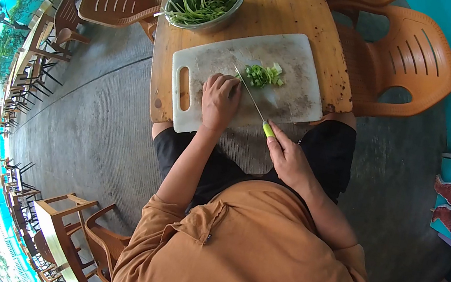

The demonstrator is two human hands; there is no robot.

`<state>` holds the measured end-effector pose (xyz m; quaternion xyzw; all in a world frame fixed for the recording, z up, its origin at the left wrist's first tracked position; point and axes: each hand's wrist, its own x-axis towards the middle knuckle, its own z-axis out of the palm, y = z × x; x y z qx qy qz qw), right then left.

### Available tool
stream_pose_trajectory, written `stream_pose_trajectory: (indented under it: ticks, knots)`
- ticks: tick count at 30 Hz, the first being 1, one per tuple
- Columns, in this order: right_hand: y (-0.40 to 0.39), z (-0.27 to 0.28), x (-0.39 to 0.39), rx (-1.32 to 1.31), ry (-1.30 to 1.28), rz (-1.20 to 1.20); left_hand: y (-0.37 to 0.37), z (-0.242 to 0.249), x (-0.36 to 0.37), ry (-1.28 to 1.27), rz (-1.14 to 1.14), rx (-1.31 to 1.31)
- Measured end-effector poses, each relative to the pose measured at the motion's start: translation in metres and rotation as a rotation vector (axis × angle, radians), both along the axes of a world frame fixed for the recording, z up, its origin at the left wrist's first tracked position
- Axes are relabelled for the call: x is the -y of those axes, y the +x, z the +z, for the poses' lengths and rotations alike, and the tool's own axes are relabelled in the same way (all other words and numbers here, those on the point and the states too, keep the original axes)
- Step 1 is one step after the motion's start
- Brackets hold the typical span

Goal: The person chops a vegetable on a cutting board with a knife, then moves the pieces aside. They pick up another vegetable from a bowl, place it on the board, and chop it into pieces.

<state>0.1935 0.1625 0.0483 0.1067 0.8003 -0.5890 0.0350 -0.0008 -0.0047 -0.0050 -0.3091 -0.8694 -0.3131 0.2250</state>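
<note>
A worn white cutting board (203, 59) lies on the wooden table. My right hand (289, 157) is wrapped round the green handle of a knife (255, 103), whose blade points up and left across the board. Close to the blade's left side, my left hand (221, 100) rests on the board with its fingers curled, pressing down. A little green shows by its fingertips; most of what it holds is hidden. Chopped green vegetable pieces (259, 75) lie in a small pile just right of the blade. Behind the board, a metal bowl (232, 13) holds long green stalks (196, 9).
The wooden table (276, 7) reaches away from me. Orange-brown plastic chairs stand at its right (415, 59) and left (118, 3). Something plastic or wrapped lies at the table's far edge. More chairs and tables line the left side of the room.
</note>
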Motion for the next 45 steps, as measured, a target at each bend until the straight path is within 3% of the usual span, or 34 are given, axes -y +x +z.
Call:
stream_pose_trajectory:
  ticks: [15, 45]
  knots:
    - [0.002, 0.021, 0.004, 0.139, 0.004, 0.033, -0.003, -0.001, 0.001, -0.026, 0.017, 0.037]
    - [-0.015, -0.004, 0.018, -0.044, 0.208, 0.006, 0.005, 0.012, 0.004, -0.054, 0.036, 0.023]
